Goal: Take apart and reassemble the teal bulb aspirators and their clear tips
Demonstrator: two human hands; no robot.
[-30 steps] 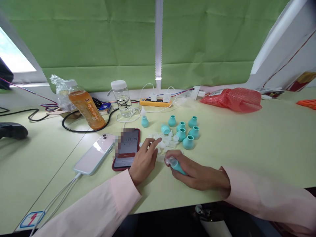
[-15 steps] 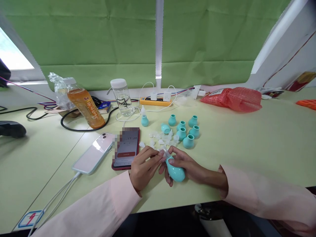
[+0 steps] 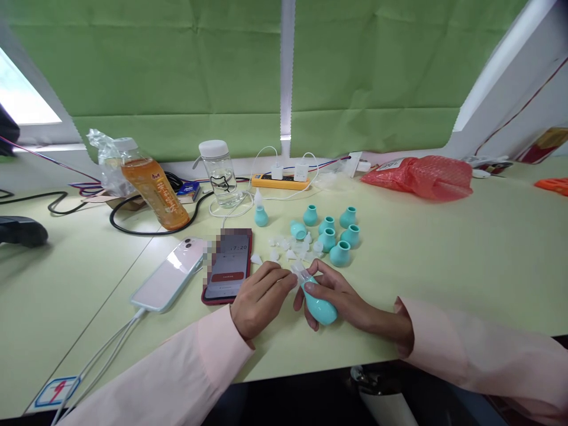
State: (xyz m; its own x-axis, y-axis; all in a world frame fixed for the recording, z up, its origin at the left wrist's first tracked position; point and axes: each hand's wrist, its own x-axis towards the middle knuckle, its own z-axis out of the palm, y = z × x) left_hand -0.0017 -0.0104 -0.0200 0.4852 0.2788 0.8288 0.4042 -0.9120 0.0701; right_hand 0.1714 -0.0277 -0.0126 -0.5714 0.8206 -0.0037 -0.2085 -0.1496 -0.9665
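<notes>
My right hand [image 3: 341, 299] is wrapped round a teal rubber bulb [image 3: 320, 306] lying on its side, its neck pointing up-left. My left hand [image 3: 260, 296] pinches a clear plastic tip [image 3: 298, 270] at the bulb's neck. Just beyond my hands lie several loose clear tips [image 3: 288, 248] on the pale green table [image 3: 444, 254]. Behind them stand several more teal bulbs [image 3: 339, 253] with open necks. One bulb with a tip fitted [image 3: 260, 213] stands apart, further back to the left.
A red-cased phone [image 3: 228, 266] and a pink phone on a white cable [image 3: 171, 275] lie left of my hands. An orange drink bottle [image 3: 153, 189], a clear water bottle [image 3: 219, 174], a yellow power strip [image 3: 279, 182] and a red bubble-wrap bag [image 3: 419, 176] sit at the back.
My left hand drew back from the loose tips with one pinched and brought it to the bulb's neck. My right hand lifted and turned the bulb so its neck faces the left hand.
</notes>
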